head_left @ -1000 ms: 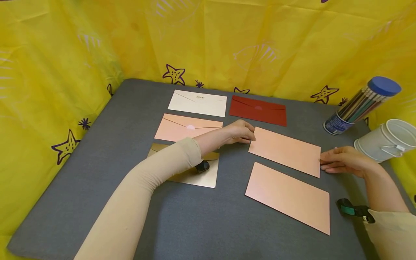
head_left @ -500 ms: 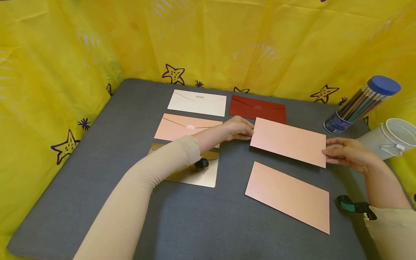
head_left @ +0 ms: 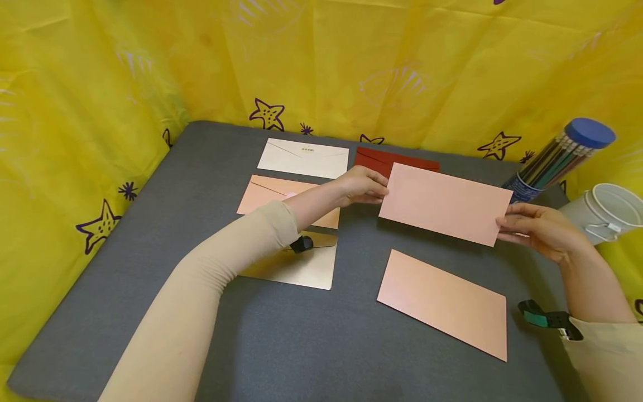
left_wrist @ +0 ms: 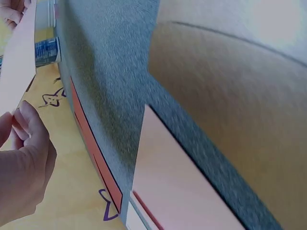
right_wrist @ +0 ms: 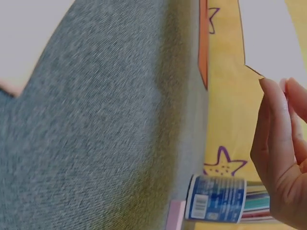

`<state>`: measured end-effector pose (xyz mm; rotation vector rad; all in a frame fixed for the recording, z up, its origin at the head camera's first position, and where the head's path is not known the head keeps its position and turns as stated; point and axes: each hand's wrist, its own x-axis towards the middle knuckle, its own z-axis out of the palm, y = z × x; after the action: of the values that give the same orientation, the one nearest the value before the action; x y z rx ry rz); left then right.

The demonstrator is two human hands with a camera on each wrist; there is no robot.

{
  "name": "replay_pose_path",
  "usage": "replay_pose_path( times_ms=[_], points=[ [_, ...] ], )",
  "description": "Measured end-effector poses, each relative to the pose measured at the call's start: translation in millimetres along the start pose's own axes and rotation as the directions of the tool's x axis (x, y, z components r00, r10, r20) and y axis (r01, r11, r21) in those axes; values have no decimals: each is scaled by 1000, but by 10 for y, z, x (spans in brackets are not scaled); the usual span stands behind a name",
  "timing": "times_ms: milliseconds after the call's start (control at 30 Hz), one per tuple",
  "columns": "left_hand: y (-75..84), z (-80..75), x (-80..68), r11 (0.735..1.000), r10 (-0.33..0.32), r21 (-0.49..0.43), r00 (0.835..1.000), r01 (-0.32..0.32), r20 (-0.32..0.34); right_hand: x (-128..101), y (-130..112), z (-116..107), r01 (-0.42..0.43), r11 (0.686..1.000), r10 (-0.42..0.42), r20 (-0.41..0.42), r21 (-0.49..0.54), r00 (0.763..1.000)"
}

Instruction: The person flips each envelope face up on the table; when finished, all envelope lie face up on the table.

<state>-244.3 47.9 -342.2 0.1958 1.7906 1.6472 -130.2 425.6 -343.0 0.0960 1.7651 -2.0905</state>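
Between both hands a pink envelope (head_left: pixel 444 204), its plain face up, is held raised over the table. My left hand (head_left: pixel 360 186) pinches its left short edge, and my right hand (head_left: pixel 545 230) pinches the right one; the right wrist view shows that thumb and fingers at the envelope's corner. Below it on the table lies another plain-faced pink envelope (head_left: pixel 442 305). Left of these, a white envelope (head_left: pixel 303 158), a pink envelope with a flap (head_left: pixel 266 195) and a gold envelope (head_left: pixel 296 271) form a column, partly covered by my left arm. The held envelope overlaps a red envelope (head_left: pixel 387 159).
At the back right, a blue tub of pencils (head_left: pixel 524 187) with a blue lid leans beside a pale metal can (head_left: pixel 585 220). A yellow patterned cloth (head_left: pixel 321 67) hangs behind and beside the dark grey table (head_left: pixel 166 184).
The pink envelope was down near the table; both hands have raised it and moved it back, so it now covers part of the red envelope. The other envelopes stayed put.
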Motion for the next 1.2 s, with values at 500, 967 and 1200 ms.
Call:
replay_pose_path(
  times_ms=[500,967,1200],
  points=[
    [50,-192,-89,971,211,122,977,-206,-29,76,-59,89,145,959,-180,129,244,975],
    [-8,-229,-93,986,166,24,983,-165,-79,126,-72,212,164,980,-159,-52,112,986],
    [-39,-267,-97,995,95,38,989,-91,-117,173,-50,266,133,990,-136,75,41,988]
  ],
)
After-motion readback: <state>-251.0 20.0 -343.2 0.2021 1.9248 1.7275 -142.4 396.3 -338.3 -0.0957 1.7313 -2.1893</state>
